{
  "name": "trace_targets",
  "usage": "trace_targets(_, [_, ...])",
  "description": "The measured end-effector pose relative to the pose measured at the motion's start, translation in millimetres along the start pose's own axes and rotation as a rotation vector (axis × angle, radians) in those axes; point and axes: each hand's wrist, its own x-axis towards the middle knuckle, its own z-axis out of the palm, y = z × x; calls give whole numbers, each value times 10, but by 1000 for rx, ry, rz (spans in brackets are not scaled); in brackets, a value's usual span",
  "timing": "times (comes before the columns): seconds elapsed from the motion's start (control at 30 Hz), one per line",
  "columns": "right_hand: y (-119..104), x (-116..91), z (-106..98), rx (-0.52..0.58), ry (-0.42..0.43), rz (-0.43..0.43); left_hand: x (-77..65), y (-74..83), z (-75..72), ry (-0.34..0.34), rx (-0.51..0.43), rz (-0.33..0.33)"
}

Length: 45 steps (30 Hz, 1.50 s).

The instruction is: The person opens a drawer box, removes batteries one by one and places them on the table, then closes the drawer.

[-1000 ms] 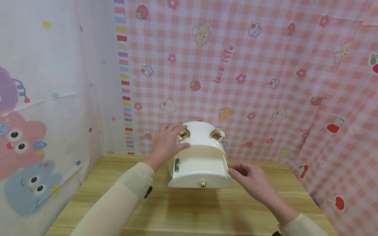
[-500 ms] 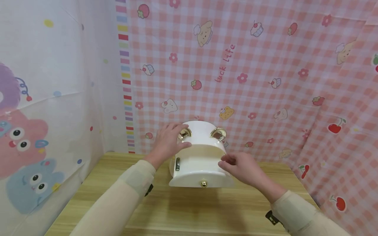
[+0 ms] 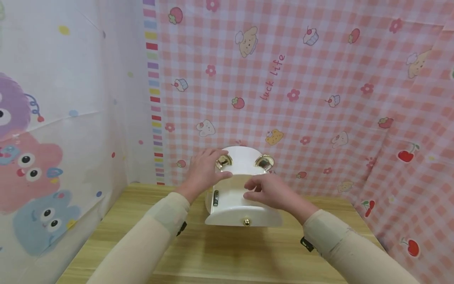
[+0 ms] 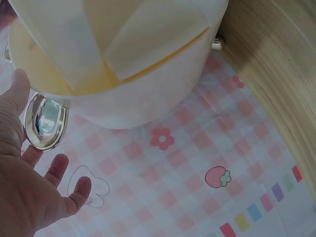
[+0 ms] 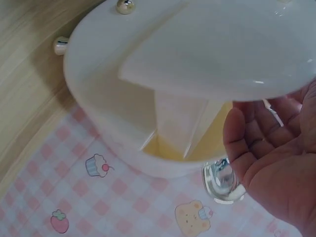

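A white rounded box (image 3: 244,159) with gold ears stands on the table, its drawer (image 3: 228,216) pulled out. A dark green battery (image 3: 216,198) lies along the drawer's left side. My left hand (image 3: 203,171) holds the box by its left ear (image 4: 46,122), thumb on the front upper edge. The other fingers spread loosely behind the ear. My right hand (image 3: 271,191) hovers over the right half of the drawer, thumb and bent index finger apart. In the right wrist view its fingers (image 5: 235,129) show beside the drawer front, with nothing seen in them.
The wooden table (image 3: 227,256) extends in front of the box and to both sides. A pink checked cloth (image 3: 301,79) hangs close behind. Another cloth (image 3: 71,157) with cartoon figures covers the left side. The gold knob (image 3: 246,222) sticks out from the drawer front.
My right hand has moved left, from the drawer's right edge to above its inside. The left hand, the box and the battery keep their places.
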Motion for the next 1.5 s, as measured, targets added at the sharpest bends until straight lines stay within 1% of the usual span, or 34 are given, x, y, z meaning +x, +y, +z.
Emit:
trace_targets(0.2, [-30, 241, 95, 1, -54, -81, 4, 27, 5, -9, 2, -4])
trace_targets(0.33, [-59, 323, 158, -8, -69, -97, 8, 38, 11, -12, -4, -3])
trace_targets(0.5, [-92, 384, 238, -28, -90, -83, 12, 42, 9, 1, -8, 0])
trace_targets(0.67, [-105, 435, 313, -45, -92, -79, -2, 42, 10, 0, -2, 7])
trace_targets(0.9, [-166, 506, 392, -99, -102, -113, -17, 28, 27, -2, -8, -3])
trace_targets(1.03, [-222, 540, 406, -108, -128, -95, -13, 16, 39, 2, -14, -11])
trace_targets(1.27, [-293, 592, 440, -154, -148, -167, -23, 17, 17, 8, -20, -19])
trace_targets(1.4, [-322, 608, 455, -145, -158, -182, -26, 12, 18, 19, -11, -10])
trace_targets(1.5, [-344, 626, 464, -164, -165, -192, -26, 0, 27, 23, -7, -4])
